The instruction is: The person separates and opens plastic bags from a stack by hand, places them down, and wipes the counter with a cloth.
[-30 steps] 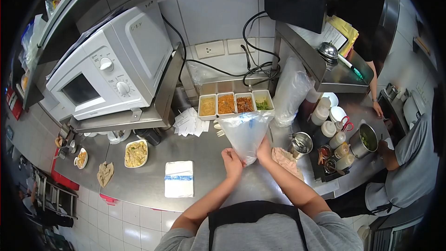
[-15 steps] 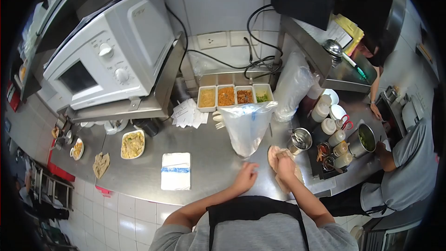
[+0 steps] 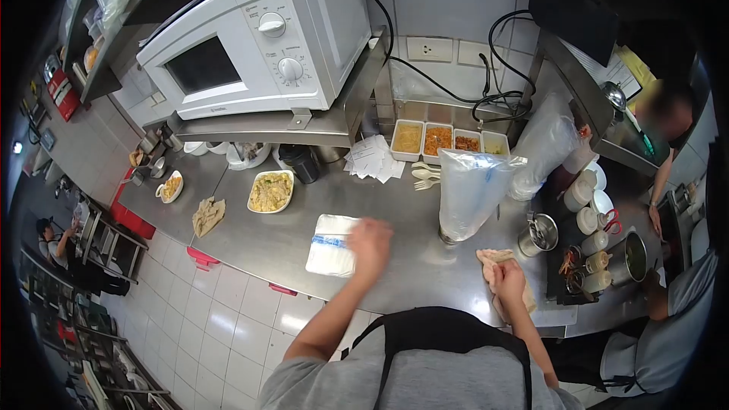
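My left hand, smeared by motion, reaches over the right edge of a flat white packet with a blue stripe; its finger positions are unclear. On the right, my right hand is closed on a beige cloth lying on the steel counter. Between the hands and farther back stands a clear plastic bag, open at the top, its base over a round container. A metal cup with utensils in it is just beyond the cloth.
A microwave sits on a shelf at the left. Behind are food trays, paper slips and wooden cutlery. A bowl of food and another cloth lie left. Squeeze bottles and a co-worker are at right.
My left hand has moved left from in front of the plastic bag to the white packet. My right hand stays on the cloth. The view has swung left.
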Tool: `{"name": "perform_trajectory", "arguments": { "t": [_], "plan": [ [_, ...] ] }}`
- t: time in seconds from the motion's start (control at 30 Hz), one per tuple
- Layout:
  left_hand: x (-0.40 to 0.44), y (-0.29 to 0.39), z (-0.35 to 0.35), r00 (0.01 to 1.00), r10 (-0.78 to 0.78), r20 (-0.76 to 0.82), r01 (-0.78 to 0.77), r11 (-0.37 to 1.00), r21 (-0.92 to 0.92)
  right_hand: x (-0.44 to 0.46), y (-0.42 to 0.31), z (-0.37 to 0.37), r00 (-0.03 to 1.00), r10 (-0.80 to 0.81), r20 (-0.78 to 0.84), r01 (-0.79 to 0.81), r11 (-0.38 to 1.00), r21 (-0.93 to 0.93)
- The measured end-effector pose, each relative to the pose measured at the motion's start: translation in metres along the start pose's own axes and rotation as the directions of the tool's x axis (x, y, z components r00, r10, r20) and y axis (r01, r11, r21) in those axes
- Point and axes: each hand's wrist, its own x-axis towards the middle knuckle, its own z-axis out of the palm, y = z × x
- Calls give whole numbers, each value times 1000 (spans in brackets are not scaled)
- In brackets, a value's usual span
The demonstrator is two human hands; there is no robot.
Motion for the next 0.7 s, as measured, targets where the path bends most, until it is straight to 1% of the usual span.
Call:
{"name": "perform_trajectory", "arguments": {
  "t": [0.03,0.07,0.1,0.13,0.2,0.23,0.27,0.3,0.33,0.37,0.4,0.43,0.47,0.5,0.53,0.6,0.63,0.67,0.7],
  "plan": [
    [-3,-43,1,984,-86,-157,121,966,230,2,2,-2,999,31,40,-32,999,13],
    [-7,-74,-9,966,-113,-231,191,917,351,2,-1,-3,999,20,33,-20,1000,2],
    [-13,-88,-15,944,-206,-258,304,844,441,3,-4,-4,1000,7,26,-7,1000,-9],
    [-16,-93,-24,959,-215,-186,277,855,439,4,-8,-5,1000,-6,21,7,1000,-21],
    [-19,-87,-44,973,-229,-35,222,877,427,6,-22,-1,989,-121,-84,124,992,27],
    [-13,-76,-47,981,-170,-89,192,880,434,7,-32,0,975,-173,-142,181,983,42],
    [-5,-71,-45,979,-182,-87,196,962,192,8,-42,2,990,-135,-48,139,984,108],
    [2,-67,-43,978,-192,-79,188,980,-61,7,-55,5,994,-99,48,89,981,170],
    [10,-61,-41,978,-198,-65,169,936,-309,5,-69,8,987,-64,144,30,973,228],
    [15,-36,-44,959,-267,-97,211,899,-383,4,-81,16,942,-38,334,-83,937,340],
    [18,-17,-48,954,-289,-80,196,804,-561,4,-93,24,861,-36,507,-214,880,424],
    [21,0,-52,950,-306,-55,176,675,-716,6,-110,25,722,-34,691,-445,743,500],
    [23,16,-60,948,-318,-23,153,518,-841,10,-129,24,552,-90,829,-658,563,500],
    [21,33,-75,960,-275,62,160,352,-922,13,-148,22,439,-217,872,-822,294,487],
    [16,42,-82,959,-264,106,174,251,-952,15,-165,18,353,-373,858,-922,15,386],
    [2,48,-92,954,-236,187,204,48,-978,23,-194,11,473,-488,734,-880,-225,418],
    [-10,35,-86,958,-163,235,240,10,-971,28,-200,8,534,-532,658,-846,-340,412],
    [-24,14,-74,956,-90,278,277,-24,-961,35,-197,9,616,-458,641,-787,-316,530],
    [-27,8,-72,949,-17,316,315,-55,-948,42,-192,13,692,-385,611,-718,-279,637]
  ]
}}
